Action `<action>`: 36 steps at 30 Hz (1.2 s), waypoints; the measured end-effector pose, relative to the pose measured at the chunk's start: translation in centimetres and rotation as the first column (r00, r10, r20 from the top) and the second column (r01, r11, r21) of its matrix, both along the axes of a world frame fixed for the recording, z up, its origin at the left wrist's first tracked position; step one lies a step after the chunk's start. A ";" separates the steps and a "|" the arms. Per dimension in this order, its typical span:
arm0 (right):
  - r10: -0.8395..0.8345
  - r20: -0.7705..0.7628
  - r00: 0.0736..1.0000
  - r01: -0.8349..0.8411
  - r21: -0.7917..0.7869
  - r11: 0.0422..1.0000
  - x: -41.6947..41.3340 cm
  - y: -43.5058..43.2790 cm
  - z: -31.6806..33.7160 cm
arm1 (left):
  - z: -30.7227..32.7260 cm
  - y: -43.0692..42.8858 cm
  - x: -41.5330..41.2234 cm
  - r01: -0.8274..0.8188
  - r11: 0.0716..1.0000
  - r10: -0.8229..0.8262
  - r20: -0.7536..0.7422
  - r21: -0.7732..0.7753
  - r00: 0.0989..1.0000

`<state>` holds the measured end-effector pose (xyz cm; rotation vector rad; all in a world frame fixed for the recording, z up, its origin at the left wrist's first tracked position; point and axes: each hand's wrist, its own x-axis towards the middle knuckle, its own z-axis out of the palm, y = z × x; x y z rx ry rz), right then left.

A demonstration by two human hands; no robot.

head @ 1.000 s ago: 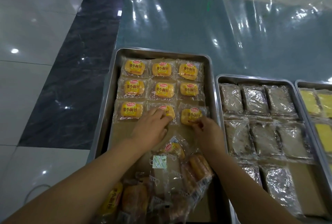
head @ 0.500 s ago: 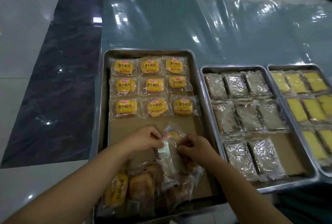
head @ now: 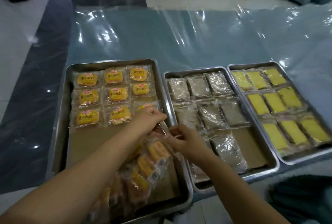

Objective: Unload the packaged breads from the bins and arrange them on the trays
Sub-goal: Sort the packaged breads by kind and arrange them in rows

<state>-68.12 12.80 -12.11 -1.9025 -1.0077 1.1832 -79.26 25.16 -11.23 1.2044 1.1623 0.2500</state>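
Left hand (head: 150, 120) and right hand (head: 185, 140) meet over the right rim of the left tray (head: 62, 116). Fingers are curled, both pinching one clear-wrapped bread pack (head: 162, 127) btwn them. The pack is held above the tray, contents mostly hidden by the fingers.

Left tray has a brown paper liner (head: 93, 144) w/ nine yellow-label bun packs (head: 115, 94) in a 3x3 grid at the far end. The near-right one is partly covered by the left hand. A loose pile of packs (head: 143, 168) lies at the near end, under the forearms, unsorted & overlapping.

Middle tray (head: 194, 70), just beside the left tray, holds brownish bread packs (head: 212, 116) in rows, w/ a bare liner patch toward its near-right corner. Right tray (head: 251, 63) is filled w/ yellow cake-slice packs (head: 274, 100), 3 across. All trays rest on a plastic-sheeted surface (head: 179, 40).
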 end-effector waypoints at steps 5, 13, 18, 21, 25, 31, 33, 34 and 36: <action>-0.014 0.391 0.920 0.013 0.005 1.000 8.4 -4.1 0.5 | 1.0 -5.4 8.5 -0.016 0.995 0.032 0.161 -0.100 0.987; -0.469 0.471 0.747 0.489 0.090 0.868 21.5 -12.5 -1.2 | -5.8 -13.4 15.9 0.682 0.388 -0.500 -0.480 0.620 0.721; -0.433 0.550 0.714 0.526 -0.014 0.850 23.7 -14.9 -4.3 | -9.9 -15.6 17.3 0.854 -0.005 -0.542 -0.719 0.520 0.435; -0.337 0.577 0.744 0.467 -0.089 0.880 23.7 -15.4 -5.4 | -11.1 -15.8 17.0 0.875 -0.098 -0.510 -0.779 0.474 0.365; -0.176 0.718 0.673 0.395 -0.148 0.907 23.9 -15.6 -5.8 | -12.0 -15.6 16.2 0.871 -0.156 -0.436 -0.824 0.465 0.361; 0.003 0.891 0.454 0.241 -0.126 0.962 23.9 -15.3 -6.2 | -11.7 -15.6 16.1 0.880 -0.148 -0.429 -0.831 0.451 0.354; 0.018 0.889 0.458 0.182 -0.114 0.977 23.6 -15.4 -6.4 | -11.6 -15.7 16.1 0.878 -0.143 -0.433 -0.827 0.457 0.360; 0.047 0.886 0.462 0.139 -0.125 0.982 23.3 -15.4 -6.6 | -11.5 -15.7 16.1 0.877 -0.135 -0.435 -0.823 0.462 0.366; 0.108 0.876 0.470 0.081 -0.164 0.983 23.1 -15.3 -6.8 | -11.2 -15.8 16.1 0.876 -0.122 -0.448 -0.814 0.467 0.371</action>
